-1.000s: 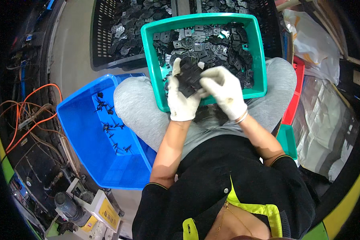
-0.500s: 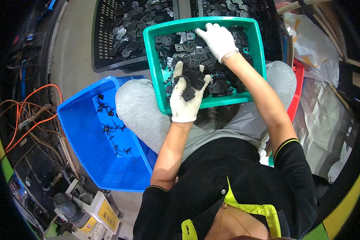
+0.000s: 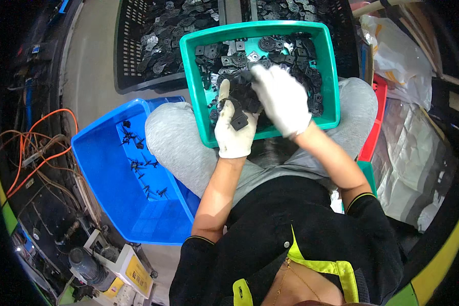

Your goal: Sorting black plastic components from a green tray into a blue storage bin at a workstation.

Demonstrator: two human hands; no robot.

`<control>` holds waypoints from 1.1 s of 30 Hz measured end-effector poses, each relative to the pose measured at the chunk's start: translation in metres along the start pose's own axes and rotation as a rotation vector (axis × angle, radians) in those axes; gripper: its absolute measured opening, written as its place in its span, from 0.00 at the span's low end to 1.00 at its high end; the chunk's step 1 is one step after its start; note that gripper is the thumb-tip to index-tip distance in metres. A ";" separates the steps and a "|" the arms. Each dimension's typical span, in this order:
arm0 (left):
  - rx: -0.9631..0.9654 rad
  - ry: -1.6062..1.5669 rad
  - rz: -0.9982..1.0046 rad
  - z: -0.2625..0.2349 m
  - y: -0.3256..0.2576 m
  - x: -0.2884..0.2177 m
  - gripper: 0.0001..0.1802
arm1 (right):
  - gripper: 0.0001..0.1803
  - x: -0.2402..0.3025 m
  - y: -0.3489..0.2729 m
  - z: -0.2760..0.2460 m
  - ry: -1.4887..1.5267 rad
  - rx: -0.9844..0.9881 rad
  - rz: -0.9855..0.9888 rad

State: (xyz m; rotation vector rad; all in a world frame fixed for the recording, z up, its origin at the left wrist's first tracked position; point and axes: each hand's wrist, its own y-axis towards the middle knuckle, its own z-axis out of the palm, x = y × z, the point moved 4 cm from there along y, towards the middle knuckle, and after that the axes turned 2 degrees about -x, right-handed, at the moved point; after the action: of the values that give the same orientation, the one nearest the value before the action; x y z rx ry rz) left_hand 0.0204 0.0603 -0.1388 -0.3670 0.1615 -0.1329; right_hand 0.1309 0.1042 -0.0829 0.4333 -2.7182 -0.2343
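Note:
A green tray (image 3: 335,76) rests across my knees, filled with small black moulded plastic parts (image 3: 234,59). In a white glove with worn fingertips, my left hand (image 3: 234,133) cups a cluster of these black plastic parts (image 3: 239,120) over the tray's near left side. My right hand (image 3: 284,100), gloved too, reaches in beside the left one, with its fingertips at a black part on top of that cluster. Motion smears the right fingers, and what they pinch is partly hidden.
At my left a blue bin (image 3: 112,188) holds several black sprue-like pieces (image 3: 136,164). Beyond the tray stand black perforated crates (image 3: 132,56) of similar parts. A red bin (image 3: 375,125) and plastic bags (image 3: 398,56) are at the right; orange cable (image 3: 46,158) lies far left.
My right hand has moved from the tray's far side back toward me and left, to the parts in my left hand. The left hand has stayed nearly in place, its fingers closer round them.

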 end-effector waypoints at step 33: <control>-0.014 -0.065 -0.033 -0.002 0.001 0.001 0.29 | 0.18 -0.062 -0.031 0.016 1.258 0.001 0.726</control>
State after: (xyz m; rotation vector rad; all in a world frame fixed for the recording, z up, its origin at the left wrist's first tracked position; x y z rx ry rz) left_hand 0.0212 0.0600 -0.1410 -0.3874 0.0925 -0.1525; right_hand 0.1879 0.0969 -0.1260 -0.3479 -1.4685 0.1971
